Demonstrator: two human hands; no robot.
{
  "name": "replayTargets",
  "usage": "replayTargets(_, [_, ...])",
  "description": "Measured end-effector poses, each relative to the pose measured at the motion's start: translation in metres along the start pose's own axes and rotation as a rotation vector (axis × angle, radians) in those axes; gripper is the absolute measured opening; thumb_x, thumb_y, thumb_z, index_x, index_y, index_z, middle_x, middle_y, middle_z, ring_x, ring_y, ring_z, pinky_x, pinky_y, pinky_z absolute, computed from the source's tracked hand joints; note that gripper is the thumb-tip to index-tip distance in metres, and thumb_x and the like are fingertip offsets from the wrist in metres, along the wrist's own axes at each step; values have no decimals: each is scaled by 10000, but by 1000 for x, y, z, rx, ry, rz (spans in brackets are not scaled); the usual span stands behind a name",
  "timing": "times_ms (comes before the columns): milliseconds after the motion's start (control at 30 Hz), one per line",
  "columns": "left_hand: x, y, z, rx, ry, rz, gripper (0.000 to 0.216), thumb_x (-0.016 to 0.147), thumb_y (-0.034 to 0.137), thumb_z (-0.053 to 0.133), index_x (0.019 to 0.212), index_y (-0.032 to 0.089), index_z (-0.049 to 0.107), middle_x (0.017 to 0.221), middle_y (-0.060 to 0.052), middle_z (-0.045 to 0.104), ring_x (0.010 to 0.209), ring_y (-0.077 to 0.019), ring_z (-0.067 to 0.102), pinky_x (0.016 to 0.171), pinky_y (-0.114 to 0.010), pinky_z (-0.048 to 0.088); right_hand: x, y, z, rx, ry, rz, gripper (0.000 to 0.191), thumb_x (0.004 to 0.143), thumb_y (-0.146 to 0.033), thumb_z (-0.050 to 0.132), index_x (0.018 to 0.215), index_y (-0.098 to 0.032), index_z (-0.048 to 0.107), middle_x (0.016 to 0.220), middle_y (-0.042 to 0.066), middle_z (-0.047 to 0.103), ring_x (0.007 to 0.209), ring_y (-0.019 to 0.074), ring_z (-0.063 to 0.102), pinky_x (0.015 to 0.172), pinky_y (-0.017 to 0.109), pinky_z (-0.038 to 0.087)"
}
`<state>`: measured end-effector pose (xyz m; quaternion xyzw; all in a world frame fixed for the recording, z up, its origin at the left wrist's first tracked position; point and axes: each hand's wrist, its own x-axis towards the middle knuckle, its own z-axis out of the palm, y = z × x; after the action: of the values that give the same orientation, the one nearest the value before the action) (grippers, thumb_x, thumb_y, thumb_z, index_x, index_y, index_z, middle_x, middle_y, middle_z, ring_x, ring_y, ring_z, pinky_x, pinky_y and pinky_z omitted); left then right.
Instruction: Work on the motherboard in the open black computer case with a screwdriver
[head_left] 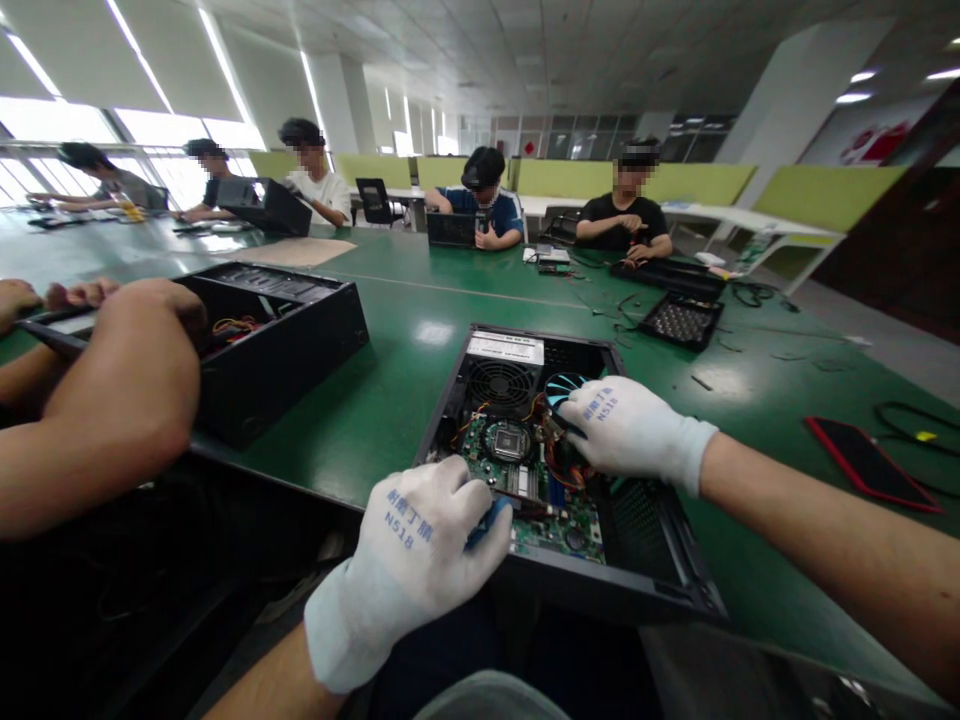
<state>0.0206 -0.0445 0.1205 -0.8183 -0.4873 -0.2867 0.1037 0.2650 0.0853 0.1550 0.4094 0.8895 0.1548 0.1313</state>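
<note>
An open black computer case (709,590) lies on its side in front of me, its motherboard (480,440) facing up with the CPU socket bare. My right hand (622,425), in a white glove, grips a round fan with blue blades (564,388) above the right side of the case. Wires hang beneath that hand. My left hand (427,545), gloved too, is curled over the case's near edge beside the board. Its thumb and fingers come together; what lies between them is hidden. The power supply (499,380) sits at the far left inside the case.
On the left, a neighbour's bare arm (112,400) reaches over another open black case (285,360). A red-edged black panel (870,460) and cables lie right on the green table (420,350). Several people work across it, near a black perforated part (681,320).
</note>
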Motion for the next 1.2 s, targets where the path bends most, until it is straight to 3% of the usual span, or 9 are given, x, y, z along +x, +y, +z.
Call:
replayTargets(300, [-1, -1, 1, 9, -2, -14, 304, 958, 370, 583, 686, 238, 543, 693, 5, 558, 599, -171, 558, 569, -330, 350, 39, 16, 18, -5, -82, 115, 260, 913, -262, 561, 1027, -152, 768, 1052, 196, 762, 978, 338, 710, 818, 426, 478])
replayTargets(467, [-1, 0, 0, 9, -3, -9, 305, 953, 366, 590, 681, 236, 544, 697, 4, 558, 606, -172, 563, 574, -334, 357, 48, 21, 19, 6, -70, 144, 319, 906, -402, 619, 1054, -159, 764, 1080, 197, 752, 1040, 340, 687, 844, 408, 462])
replayTargets(767, [1, 1, -3, 17, -110, -57, 283, 971, 381, 548, 722, 247, 543, 731, 1, 573, 645, -191, 590, 592, -355, 386, 17, 27, 17, 109, 202, 283, 432, 963, -494, 502, 1084, -143, 722, 1050, 167, 735, 1001, 292, 658, 849, 365, 429])
replayTargets(1000, [35, 3, -13, -7, -348, 90, 189, 1004, 360, 485, 970, 224, 612, 914, -35, 655, 803, -212, 655, 706, -355, 495, 14, 28, 29, 222, 350, 302, 478, 978, -536, 490, 1078, -131, 725, 1038, 155, 724, 993, 287, 637, 870, 363, 427])
replayTargets(1100, [68, 2, 2, 43, -503, 99, 236, 983, 365, 491, 1078, 199, 629, 1033, -74, 697, 926, -248, 701, 817, -368, 548, 15, 29, 30, 279, 385, 284, 456, 976, -524, 509, 1062, -133, 727, 1039, 145, 725, 987, 276, 638, 872, 351, 430])
replayTargets(1200, [105, -4, 32, 142, -753, 126, 323, 939, 305, 509, 1203, 153, 616, 1181, -132, 700, 1070, -285, 705, 924, -382, 559, 15, 30, 31, 320, 399, 257, 446, 972, -518, 528, 1077, -132, 726, 1046, 139, 722, 984, 271, 636, 872, 347, 432])
